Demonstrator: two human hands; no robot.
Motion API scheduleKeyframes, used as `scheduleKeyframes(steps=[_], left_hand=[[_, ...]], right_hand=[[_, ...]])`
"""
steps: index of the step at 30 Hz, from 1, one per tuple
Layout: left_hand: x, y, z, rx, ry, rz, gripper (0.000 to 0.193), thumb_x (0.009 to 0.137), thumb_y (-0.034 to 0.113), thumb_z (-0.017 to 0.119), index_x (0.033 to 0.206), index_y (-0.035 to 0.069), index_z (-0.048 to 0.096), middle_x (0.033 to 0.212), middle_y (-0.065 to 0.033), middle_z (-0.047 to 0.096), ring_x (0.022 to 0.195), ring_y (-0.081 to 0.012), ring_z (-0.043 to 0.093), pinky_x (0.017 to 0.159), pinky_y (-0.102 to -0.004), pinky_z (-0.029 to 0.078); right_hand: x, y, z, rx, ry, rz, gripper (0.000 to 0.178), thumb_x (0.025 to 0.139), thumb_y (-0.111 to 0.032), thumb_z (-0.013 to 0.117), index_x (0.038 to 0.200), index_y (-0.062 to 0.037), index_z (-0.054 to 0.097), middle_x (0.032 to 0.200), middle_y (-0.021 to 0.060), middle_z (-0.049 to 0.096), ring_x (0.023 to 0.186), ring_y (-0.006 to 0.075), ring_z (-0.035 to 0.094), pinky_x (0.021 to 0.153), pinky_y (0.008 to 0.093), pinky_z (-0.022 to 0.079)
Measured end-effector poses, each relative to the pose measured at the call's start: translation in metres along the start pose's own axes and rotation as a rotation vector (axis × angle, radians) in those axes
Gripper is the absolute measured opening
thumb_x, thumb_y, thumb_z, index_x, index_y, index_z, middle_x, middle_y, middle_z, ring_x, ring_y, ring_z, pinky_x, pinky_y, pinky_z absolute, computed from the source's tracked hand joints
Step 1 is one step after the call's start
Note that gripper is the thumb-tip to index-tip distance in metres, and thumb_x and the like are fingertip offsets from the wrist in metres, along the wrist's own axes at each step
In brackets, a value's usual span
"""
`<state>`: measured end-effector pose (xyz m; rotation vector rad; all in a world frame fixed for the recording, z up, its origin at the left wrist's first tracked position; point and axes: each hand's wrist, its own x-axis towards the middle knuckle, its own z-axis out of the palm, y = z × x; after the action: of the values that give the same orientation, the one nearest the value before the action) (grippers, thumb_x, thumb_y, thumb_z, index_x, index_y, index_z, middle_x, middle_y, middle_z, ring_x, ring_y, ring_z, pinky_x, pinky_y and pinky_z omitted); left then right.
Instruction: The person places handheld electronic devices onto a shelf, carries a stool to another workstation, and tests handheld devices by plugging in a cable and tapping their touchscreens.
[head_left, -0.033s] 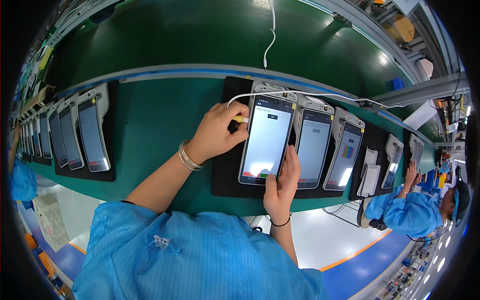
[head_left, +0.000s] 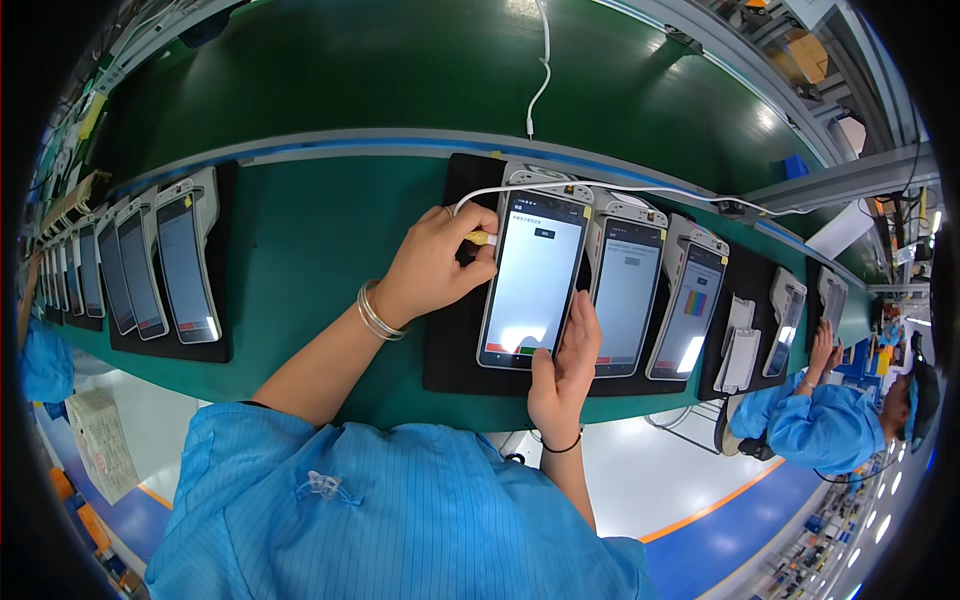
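While our left hand (head_left: 437, 266) pinches one yellow plug (head_left: 479, 238) against one lit handheld device (head_left: 531, 275) just right of the pinch, two similar devices (head_left: 627, 285) farther right, we angle that wrist inward and rest our right hand (head_left: 566, 368), thumb and fingers apart, below, all seemingly unmoved since the earlier frame.

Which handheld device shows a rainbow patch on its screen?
The device two places right of the bright one beside the left hand; only its screen visibly has one.
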<state>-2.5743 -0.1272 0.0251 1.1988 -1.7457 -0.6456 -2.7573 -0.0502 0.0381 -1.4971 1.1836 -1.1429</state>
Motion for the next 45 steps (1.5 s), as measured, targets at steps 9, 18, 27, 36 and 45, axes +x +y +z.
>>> scheduleKeyframes(steps=[9, 18, 27, 36, 45], left_hand=[[0.004, -0.001, -0.003, 0.022, -0.061, 0.02, 0.021, 0.067, 0.01, 0.06, 0.085, 0.008, 0.048, 0.059, -0.0048, 0.053, 0.052, -0.023, 0.051, 0.058, -0.0325, 0.041], [0.006, -0.003, -0.001, -0.025, -0.053, 0.015, 0.021, 0.066, 0.008, 0.06, 0.084, 0.007, 0.048, 0.058, -0.0054, 0.05, 0.05, -0.0226, 0.048, 0.051, -0.0315, 0.039], [0.005, -0.002, -0.015, -0.15, -0.105, 0.045, 0.017, 0.073, 0.003, 0.062, 0.089, 0.001, 0.056, 0.077, -0.0105, 0.061, 0.067, -0.0192, 0.06, 0.061, -0.0271, 0.046], [0.005, -0.007, -0.005, -0.103, -0.051, 0.04, 0.013, 0.074, 0.007, 0.061, 0.085, 0.003, 0.056, 0.07, -0.011, 0.056, 0.062, -0.0243, 0.056, 0.057, -0.0309, 0.045], [0.01, -0.014, -0.019, 0.021, 0.026, 0.056, 0.011, 0.069, 0.004, 0.057, 0.075, 0.002, 0.049, 0.065, -0.009, 0.049, 0.057, -0.0203, 0.05, 0.054, -0.0309, 0.041]], right_hand=[[0.0, 0.001, 0.002, 0.006, 0.059, -0.043, 0.065, 0.071, 0.01, 0.035, 0.133, 0.0082, 0.02, 0.133, 0.0269, 0.032, 0.126, 0.0313, 0.034, 0.104, 0.0364, 0.025], [-0.001, 0.001, 0.001, 0.001, 0.033, -0.044, 0.066, 0.07, 0.01, 0.036, 0.134, 0.0073, 0.019, 0.135, 0.0257, 0.029, 0.128, 0.0307, 0.03, 0.105, 0.0368, 0.022], [-0.001, 0.001, 0.001, -0.065, 0.056, -0.075, 0.062, 0.073, 0.008, 0.038, 0.133, 0.0081, 0.023, 0.13, 0.0259, 0.036, 0.121, 0.0302, 0.04, 0.101, 0.0357, 0.03], [0.001, 0.004, 0.002, -0.083, 0.061, -0.089, 0.06, 0.074, 0.008, 0.039, 0.132, 0.0089, 0.024, 0.132, 0.0269, 0.034, 0.123, 0.0311, 0.038, 0.101, 0.0358, 0.03], [-0.001, 0.005, 0.001, -0.087, 0.07, -0.097, 0.059, 0.074, 0.008, 0.04, 0.131, 0.009, 0.025, 0.132, 0.0272, 0.035, 0.122, 0.0315, 0.04, 0.1, 0.0357, 0.032]])
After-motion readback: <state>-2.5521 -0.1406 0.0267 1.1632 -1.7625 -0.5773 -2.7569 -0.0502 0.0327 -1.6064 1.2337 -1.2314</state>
